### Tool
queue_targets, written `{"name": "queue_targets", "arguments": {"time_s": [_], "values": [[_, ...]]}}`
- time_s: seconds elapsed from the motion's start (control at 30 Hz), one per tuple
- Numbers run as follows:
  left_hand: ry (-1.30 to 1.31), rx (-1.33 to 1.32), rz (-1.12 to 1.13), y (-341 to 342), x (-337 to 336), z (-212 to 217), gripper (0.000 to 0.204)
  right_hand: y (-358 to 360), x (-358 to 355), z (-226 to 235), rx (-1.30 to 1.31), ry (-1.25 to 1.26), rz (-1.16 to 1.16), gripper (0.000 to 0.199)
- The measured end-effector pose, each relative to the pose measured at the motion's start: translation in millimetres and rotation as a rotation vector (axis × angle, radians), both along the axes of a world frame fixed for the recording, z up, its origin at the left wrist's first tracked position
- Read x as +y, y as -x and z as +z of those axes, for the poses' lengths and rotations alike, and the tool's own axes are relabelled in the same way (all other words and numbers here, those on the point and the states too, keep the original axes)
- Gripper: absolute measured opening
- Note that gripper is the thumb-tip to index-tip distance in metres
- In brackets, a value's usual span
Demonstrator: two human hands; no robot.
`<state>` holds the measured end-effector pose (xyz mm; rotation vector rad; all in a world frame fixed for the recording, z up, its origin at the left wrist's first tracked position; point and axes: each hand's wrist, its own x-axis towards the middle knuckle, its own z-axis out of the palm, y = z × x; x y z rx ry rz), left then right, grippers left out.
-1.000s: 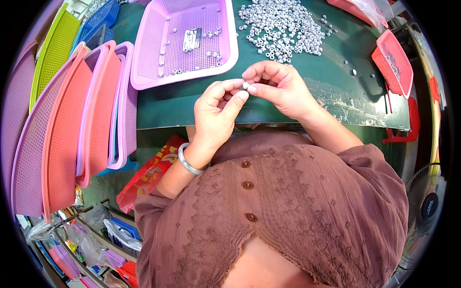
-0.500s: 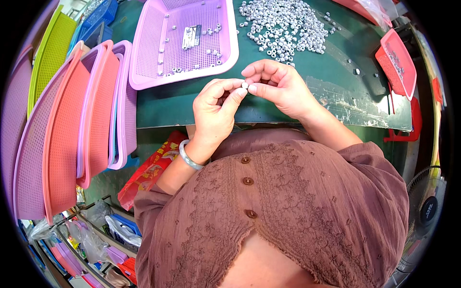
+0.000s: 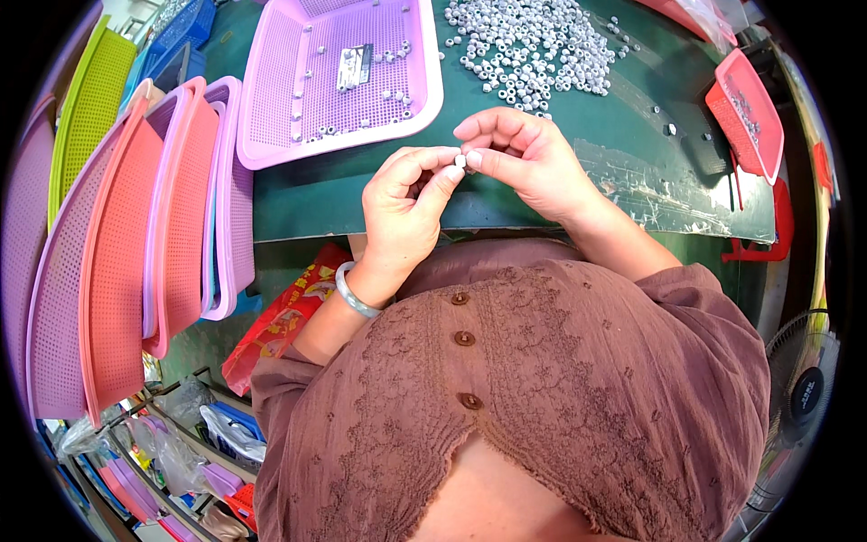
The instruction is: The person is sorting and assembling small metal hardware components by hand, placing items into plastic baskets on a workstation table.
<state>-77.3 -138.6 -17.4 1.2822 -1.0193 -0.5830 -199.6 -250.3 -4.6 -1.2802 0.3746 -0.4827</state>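
Observation:
Between my two hands, just over the table's near edge, is a small grey-white nut-like piece. My left hand pinches it between thumb and forefinger. The thumb and forefinger of my right hand meet at the same piece from the right, the other fingers curled. Beyond my left hand stands a purple perforated basket with several scattered small grey pieces and a printed label inside. Past my right hand lies a wide heap of the same small grey pieces on the green table.
Stacked purple and orange baskets stand on edge at the left, beside a green basket. A small red basket with grey pieces sits at the table's right end. A few loose pieces lie nearby. A fan is at lower right.
The whole view has shifted very slightly. My hands keep the same pinch on the small piece, with only a tiny movement of the right fingers.

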Motion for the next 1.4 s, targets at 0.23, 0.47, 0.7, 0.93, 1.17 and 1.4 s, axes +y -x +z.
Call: {"name": "queue_targets", "arguments": {"time_s": [0.23, 0.47, 0.7, 0.93, 1.17, 1.4], "values": [[-0.026, -0.005, -0.025, -1.3, 2.6, -0.2, 0.015, -0.2, 1.2, 0.2, -0.004, 0.013, -0.018, 0.023], [-0.039, 0.096, -0.065, -0.5, 4.9, -3.2, 0.019, 0.6, 3.0, 1.7, -0.002, 0.097, -0.036, 0.022], [-0.067, 0.28, -0.117, 2.6, 5.7, 1.6, 0.023, 0.1, 6.7, -0.3, -0.017, 0.327, -0.12, 0.022], [-0.066, 0.35, -0.124, 2.1, 6.5, 1.3, 0.02, 0.0, 8.7, 1.4, -0.032, 0.469, -0.168, 0.022], [-0.039, 0.316, -0.119, 2.6, 5.4, 0.4, 0.019, 0.4, 8.4, 2.0, -0.054, 0.514, -0.177, 0.024], [-0.02, 0.367, -0.128, 2.8, 4.6, 1.8, 0.022, 0.2, 7.9, 4.1, -0.077, 0.637, -0.199, 0.026]]}}
